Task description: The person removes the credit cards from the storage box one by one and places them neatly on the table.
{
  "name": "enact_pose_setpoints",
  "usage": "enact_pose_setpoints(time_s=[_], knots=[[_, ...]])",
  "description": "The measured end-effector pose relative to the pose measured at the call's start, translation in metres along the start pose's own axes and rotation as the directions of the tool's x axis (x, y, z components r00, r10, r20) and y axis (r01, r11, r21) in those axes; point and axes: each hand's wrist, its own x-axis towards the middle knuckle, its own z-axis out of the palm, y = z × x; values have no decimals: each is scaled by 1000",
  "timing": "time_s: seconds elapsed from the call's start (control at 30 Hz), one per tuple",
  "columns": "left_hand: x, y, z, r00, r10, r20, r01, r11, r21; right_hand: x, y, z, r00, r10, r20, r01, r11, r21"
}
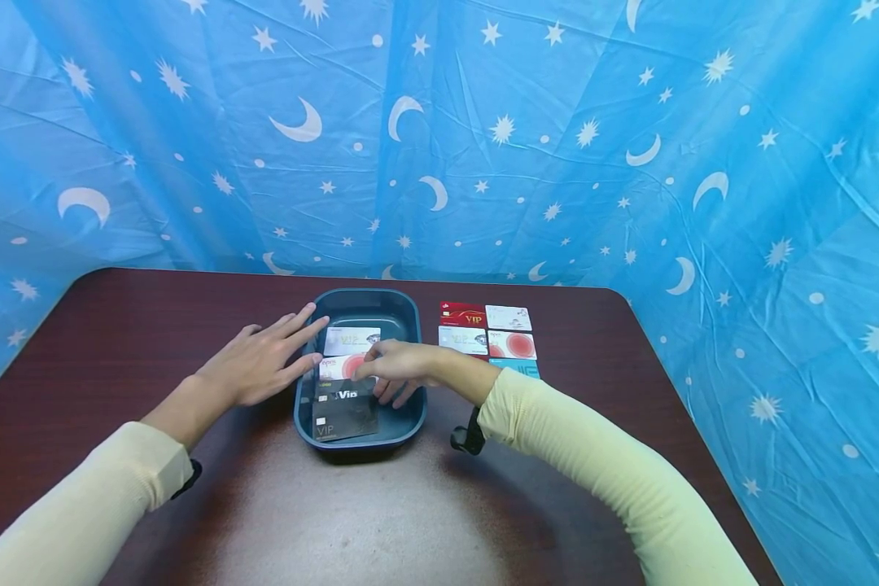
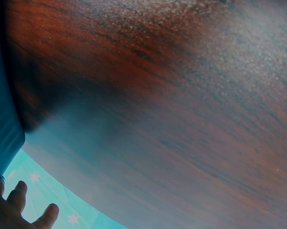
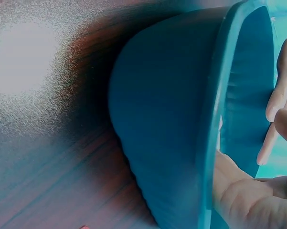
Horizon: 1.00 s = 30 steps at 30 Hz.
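Observation:
A dark blue plastic bin (image 1: 410, 313) holds several cards down its left side. From the far end lie a white VIP card (image 1: 340, 339), a white card with a red circle (image 1: 330, 369), a black Vip card (image 1: 334, 391) and a black VIP card (image 1: 346, 422). My right hand (image 1: 399, 364) reaches in over the near right rim, thumb on the red-circle card, other fingers bent down beside it. In the right wrist view its fingers (image 3: 243, 191) are inside the wall. My left hand (image 1: 264, 358) spreads its fingers at the left rim, fingertips over the edge.
Right of the bin, cards lie in two columns on the dark wooden table (image 1: 571, 439): a red VIP card (image 1: 461, 313), a white card (image 1: 509, 317), a white VIP card (image 1: 460, 338), another red-circle card (image 1: 511, 345) and a blue card (image 1: 516, 368). A blue curtain (image 1: 469, 146) hangs behind.

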Motion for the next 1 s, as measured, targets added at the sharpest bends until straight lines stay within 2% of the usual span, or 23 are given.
enact_pose_setpoints(time_s=[0.3, 0.5, 0.8, 1.0], knots=[[0, -2, 1, 1000, 5, 0, -5, 1000, 7, -3, -8, 1, 999, -40, 4, 40, 997, -66], [-1, -1, 0, 1000, 0, 2, 0, 1000, 0, -2, -13, 5, 997, -66, -31, 60, 985, -161], [0, -1, 1, 1000, 1, 6, -1, 1000, -5, -2, -19, 12, 990, -116, -83, 86, 949, -302], [-1, -1, 2, 1000, 2, -10, -2, 1000, -2, 0, -24, 20, 975, -165, -148, 90, 905, -417]])
